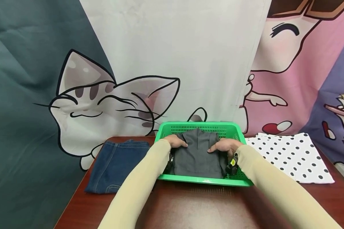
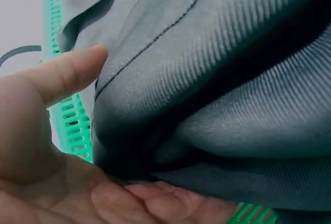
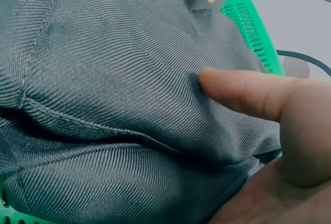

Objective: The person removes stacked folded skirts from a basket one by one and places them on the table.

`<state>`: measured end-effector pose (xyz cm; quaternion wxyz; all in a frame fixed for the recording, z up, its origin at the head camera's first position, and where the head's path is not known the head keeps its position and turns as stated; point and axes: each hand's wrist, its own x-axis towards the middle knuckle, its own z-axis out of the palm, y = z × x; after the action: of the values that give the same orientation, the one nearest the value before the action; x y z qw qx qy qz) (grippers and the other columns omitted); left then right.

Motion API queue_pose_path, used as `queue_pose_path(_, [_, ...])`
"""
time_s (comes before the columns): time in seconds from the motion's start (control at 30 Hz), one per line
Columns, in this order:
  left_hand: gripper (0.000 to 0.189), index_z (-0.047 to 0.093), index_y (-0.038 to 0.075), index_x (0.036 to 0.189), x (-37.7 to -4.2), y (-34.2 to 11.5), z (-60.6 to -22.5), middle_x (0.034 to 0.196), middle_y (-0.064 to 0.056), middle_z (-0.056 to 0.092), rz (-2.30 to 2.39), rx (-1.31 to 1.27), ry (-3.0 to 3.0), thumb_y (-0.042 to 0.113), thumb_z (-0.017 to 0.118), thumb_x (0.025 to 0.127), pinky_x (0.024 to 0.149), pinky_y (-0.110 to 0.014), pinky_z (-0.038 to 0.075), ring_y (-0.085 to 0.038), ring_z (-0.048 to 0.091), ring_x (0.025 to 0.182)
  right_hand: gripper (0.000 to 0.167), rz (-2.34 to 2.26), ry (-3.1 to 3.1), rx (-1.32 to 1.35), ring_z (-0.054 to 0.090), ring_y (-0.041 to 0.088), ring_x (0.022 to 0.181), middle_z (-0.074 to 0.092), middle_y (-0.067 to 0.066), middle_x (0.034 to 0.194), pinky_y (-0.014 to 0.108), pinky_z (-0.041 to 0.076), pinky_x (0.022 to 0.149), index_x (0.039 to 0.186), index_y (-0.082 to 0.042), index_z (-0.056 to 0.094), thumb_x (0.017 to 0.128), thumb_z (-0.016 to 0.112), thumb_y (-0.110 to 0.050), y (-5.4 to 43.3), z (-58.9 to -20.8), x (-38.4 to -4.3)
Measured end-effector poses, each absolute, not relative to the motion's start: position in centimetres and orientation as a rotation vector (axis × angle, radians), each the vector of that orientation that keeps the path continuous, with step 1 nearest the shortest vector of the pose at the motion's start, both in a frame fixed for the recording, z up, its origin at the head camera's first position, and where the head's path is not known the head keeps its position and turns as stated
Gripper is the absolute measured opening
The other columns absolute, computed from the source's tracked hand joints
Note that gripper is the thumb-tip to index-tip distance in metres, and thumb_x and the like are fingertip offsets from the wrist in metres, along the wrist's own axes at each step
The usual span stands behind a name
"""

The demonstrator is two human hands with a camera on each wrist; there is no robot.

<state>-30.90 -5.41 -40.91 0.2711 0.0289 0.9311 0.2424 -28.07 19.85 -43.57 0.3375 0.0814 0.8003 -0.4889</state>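
A folded grey garment (image 1: 197, 159) of ribbed cloth with stitched seams lies within the green plastic basket (image 1: 203, 180). My left hand (image 1: 175, 141) holds its left side, the thumb (image 2: 77, 74) on top of the cloth and the fingers underneath. On the opposite side my right hand (image 1: 225, 145) grips the same garment. Its thumb (image 3: 243, 89) presses the upper layer, while the cloth hides the other fingertips. Whether the garment's underside touches the basket floor cannot be told.
Folded blue jeans (image 1: 120, 165) lie left of the basket on the reddish-brown table (image 1: 200, 206). To the right is a folded white cloth with black dots (image 1: 292, 156). A cartoon-printed curtain (image 1: 175, 47) hangs behind the table.
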Motion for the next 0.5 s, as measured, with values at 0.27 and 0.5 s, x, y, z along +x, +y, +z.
queue_pose_path(0.27, [0.077,0.038,-0.002,0.151,-31.19,-5.41,-41.55,0.146,-0.021,0.047,0.809,0.025,2.417,0.037,0.07,0.093,0.104,-0.043,0.045,-0.035,0.051,0.128,0.081,-1.309,2.071,0.197,0.052,0.034,0.115,0.043,0.029,0.137,0.048,0.046,0.102,0.144,0.015,0.026,0.091,0.074,-0.023,19.36,-43.85,-28.38])
queue_pose_path(0.5, [0.076,0.039,-0.001,0.151,-30.89,-5.98,-41.62,0.145,-0.021,0.046,0.955,0.007,2.344,0.028,0.073,0.089,0.103,-0.046,0.045,-0.037,0.05,0.126,0.06,-1.406,1.901,0.251,0.057,0.035,0.109,0.051,0.025,0.122,0.053,0.051,0.093,0.137,0.012,0.032,0.095,0.067,-0.014,19.1,-44.06,-28.36])
